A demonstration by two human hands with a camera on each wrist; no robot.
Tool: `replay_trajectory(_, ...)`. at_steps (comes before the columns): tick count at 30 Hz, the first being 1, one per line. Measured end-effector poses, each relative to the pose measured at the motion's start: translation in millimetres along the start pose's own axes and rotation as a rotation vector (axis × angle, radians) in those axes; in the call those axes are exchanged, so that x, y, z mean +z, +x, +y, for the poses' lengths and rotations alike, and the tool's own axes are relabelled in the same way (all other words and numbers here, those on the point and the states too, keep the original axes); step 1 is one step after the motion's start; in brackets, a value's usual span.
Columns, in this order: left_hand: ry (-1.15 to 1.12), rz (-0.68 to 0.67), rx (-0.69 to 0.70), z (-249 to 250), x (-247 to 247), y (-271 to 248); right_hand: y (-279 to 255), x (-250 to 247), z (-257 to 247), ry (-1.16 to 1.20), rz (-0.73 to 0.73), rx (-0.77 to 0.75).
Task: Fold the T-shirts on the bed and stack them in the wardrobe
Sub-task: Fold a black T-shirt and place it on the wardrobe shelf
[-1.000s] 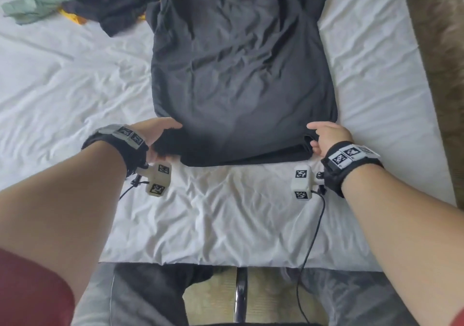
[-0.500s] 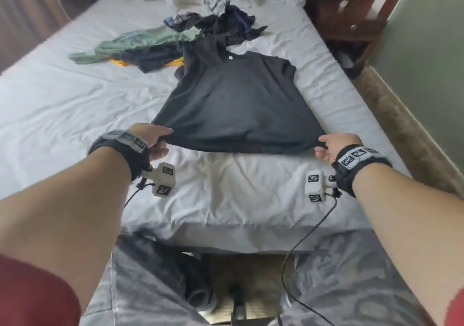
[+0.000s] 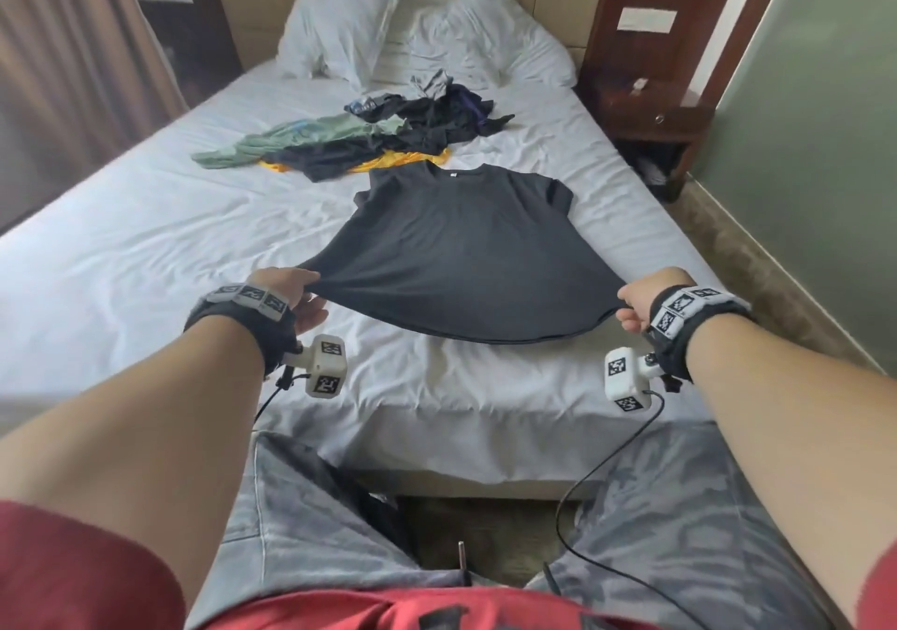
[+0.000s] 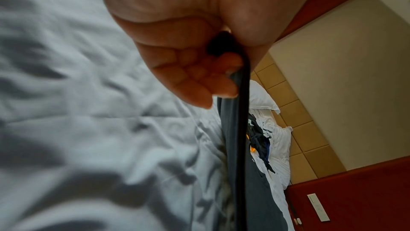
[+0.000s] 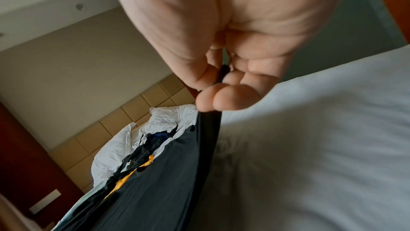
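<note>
A dark grey T-shirt [image 3: 461,250] lies front up on the white bed [image 3: 145,250], collar toward the pillows. Its hem is lifted off the sheet and pulled taut between my hands. My left hand [image 3: 298,292] pinches the hem's left corner; in the left wrist view the curled fingers [image 4: 199,78] clamp the dark hem [image 4: 241,112]. My right hand [image 3: 633,301] pinches the right corner, and in the right wrist view thumb and fingers [image 5: 224,94] close on the T-shirt's edge [image 5: 208,138]. A heap of other T-shirts [image 3: 369,144], green, black and yellow, lies beyond the collar.
Two white pillows [image 3: 417,27] lean on the padded headboard. A dark wooden nightstand [image 3: 655,119] stands right of the bed, a curtain [image 3: 73,56] to the left. My knees in grey shorts [image 3: 310,522] are at the bed's foot, and cables hang from both wrist cameras.
Both hands have lifted the hem off the sheet and drawn it toward me and outward, so the shirt is stretched. The head view has tilted up to show the whole bed.
</note>
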State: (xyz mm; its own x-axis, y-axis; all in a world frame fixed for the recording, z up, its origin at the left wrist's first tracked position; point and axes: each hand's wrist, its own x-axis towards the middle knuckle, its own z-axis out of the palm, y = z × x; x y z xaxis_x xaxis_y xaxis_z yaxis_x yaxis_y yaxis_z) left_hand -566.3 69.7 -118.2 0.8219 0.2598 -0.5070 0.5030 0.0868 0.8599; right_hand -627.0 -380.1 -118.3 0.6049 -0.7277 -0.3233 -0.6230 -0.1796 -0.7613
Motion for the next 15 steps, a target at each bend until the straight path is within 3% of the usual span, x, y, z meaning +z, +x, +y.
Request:
replay_trajectory(7, 0.006, -0.032, 0.024, -9, -3, -22, -16, -4, 6, -0.044, -0.002, -0.049)
replay_trajectory(15, 0.065, 0.043, 0.01, -20, -18, -17, -22, -12, 12, -0.137, -0.012, -0.05)
